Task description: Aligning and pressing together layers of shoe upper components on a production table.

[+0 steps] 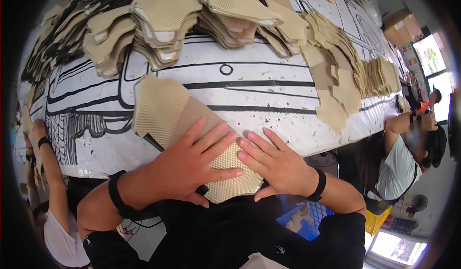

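Observation:
A beige textured fabric piece (161,106) with a smoother brown middle band lies at the table's near edge, directly before me. My left hand (189,163) rests flat on its middle and near part, fingers spread. Beside it, my right hand (281,165) lies on the piece's right side, fingers stretched out and thumb apart at the near edge. The fingertips of both hands almost meet over the brown and beige seam. Dark strip ends show at the piece's left edge. The part under my palms is hidden.
Stacks of similar beige pieces (165,9) run along the table's far side, with more pieces (336,72) at right. The white table (269,93) bears black line drawings. A blue basket (307,218) holds scraps below. People work at left (55,173) and right (398,158).

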{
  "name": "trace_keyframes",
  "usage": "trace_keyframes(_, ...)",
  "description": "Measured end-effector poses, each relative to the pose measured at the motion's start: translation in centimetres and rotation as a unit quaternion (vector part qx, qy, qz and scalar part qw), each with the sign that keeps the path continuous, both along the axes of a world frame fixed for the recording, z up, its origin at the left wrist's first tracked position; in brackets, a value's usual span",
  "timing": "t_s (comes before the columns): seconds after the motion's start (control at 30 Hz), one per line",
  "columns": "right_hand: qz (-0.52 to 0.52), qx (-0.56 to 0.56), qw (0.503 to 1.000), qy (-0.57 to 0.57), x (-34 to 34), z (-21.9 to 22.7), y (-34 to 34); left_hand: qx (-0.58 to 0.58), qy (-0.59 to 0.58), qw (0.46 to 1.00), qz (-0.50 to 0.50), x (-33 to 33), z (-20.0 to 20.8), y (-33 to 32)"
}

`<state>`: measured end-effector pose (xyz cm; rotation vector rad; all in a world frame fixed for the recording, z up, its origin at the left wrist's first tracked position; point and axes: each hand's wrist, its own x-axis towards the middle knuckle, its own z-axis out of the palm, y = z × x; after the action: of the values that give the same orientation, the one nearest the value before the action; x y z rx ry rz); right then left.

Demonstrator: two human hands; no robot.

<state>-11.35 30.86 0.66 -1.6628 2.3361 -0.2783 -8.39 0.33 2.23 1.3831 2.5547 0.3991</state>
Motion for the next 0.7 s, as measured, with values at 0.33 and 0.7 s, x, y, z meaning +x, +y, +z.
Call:
trace_keyframes(0.33,-0.038,-0.063,0.997,0.018,6.2,0.8,-2.5,-0.004,0.091,0.955,0.283,4.5,-0.8,-1.9)
trace_keyframes(0.7,-0.228,-0.306,0.924,0.031,-1.3,2.0,-1.4,0.089,0.033,0.96,0.264,3.1,-0.2,-2.3)
